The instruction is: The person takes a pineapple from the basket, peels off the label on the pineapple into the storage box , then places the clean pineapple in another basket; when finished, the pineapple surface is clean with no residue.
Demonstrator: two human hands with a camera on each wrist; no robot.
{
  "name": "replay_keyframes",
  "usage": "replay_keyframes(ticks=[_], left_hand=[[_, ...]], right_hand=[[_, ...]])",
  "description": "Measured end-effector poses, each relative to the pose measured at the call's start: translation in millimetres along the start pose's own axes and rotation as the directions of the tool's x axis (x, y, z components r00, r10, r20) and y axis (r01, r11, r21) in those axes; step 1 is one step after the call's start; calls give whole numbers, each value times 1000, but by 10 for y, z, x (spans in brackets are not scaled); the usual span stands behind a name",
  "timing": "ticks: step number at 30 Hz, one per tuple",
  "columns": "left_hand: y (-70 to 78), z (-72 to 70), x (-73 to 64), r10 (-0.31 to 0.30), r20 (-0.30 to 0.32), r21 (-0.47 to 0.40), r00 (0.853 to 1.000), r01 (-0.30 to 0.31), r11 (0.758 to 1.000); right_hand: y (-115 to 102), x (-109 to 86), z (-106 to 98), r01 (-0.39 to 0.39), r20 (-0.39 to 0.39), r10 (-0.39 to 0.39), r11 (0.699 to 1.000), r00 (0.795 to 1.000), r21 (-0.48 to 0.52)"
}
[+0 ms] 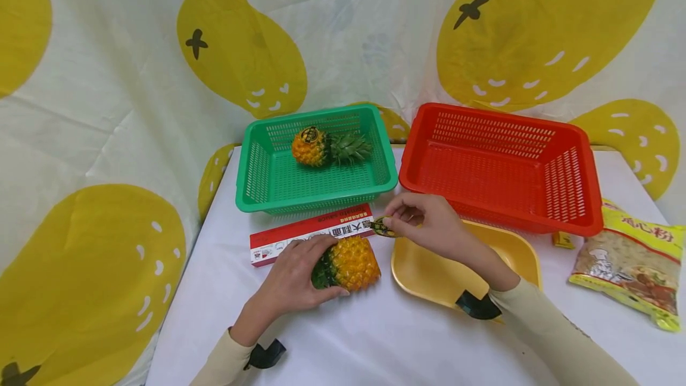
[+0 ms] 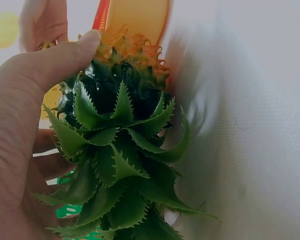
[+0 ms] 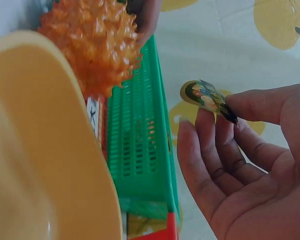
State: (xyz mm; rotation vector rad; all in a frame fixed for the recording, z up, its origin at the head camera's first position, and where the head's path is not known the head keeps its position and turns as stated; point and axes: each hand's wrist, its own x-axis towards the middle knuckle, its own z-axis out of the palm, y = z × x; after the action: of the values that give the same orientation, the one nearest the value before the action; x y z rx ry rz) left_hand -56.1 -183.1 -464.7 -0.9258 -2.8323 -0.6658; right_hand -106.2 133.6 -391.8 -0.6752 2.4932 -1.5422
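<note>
My left hand (image 1: 292, 276) grips a small pineapple (image 1: 358, 264) over the white table, fingers on top and thumb along the near side. Its toothed green leaves (image 2: 120, 165) fill the left wrist view, with the thumb across the fruit's lower crown. Just right of the fruit, my right hand (image 1: 429, 224) pinches a small black-and-gold sticker (image 1: 383, 227) between thumb and fingers. The right wrist view shows the sticker (image 3: 205, 95) slightly curved and apart from the fruit (image 3: 92, 45). A second pineapple (image 1: 311, 149), bearing a similar round sticker, lies in the green basket (image 1: 316, 200).
A red-and-white spaghetti box (image 1: 305, 231) lies behind the held pineapple. A red basket (image 1: 498, 210) stands at the back right, a yellow tray (image 1: 429, 282) under the right forearm. Further right are a small yellow packet (image 1: 563, 239) and a yellow-and-clear food bag (image 1: 627, 267).
</note>
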Motion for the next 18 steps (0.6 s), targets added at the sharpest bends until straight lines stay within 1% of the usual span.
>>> replay_keyframes(ticks=[6,12,18], left_hand=[[-8,0,5,6,4,2,1000,-6,1000],[-11,4,6,5,7,-8,1000,-5,1000],[-24,14,4,19,-13,-1,1000,-19,1000]], right_hand=[[80,-20,-121,-52,62,51,999,997,4],[209,-102,-240,-84,118,91,995,989,-60],[326,-189,-337,-105,171,126,986,977,-128]])
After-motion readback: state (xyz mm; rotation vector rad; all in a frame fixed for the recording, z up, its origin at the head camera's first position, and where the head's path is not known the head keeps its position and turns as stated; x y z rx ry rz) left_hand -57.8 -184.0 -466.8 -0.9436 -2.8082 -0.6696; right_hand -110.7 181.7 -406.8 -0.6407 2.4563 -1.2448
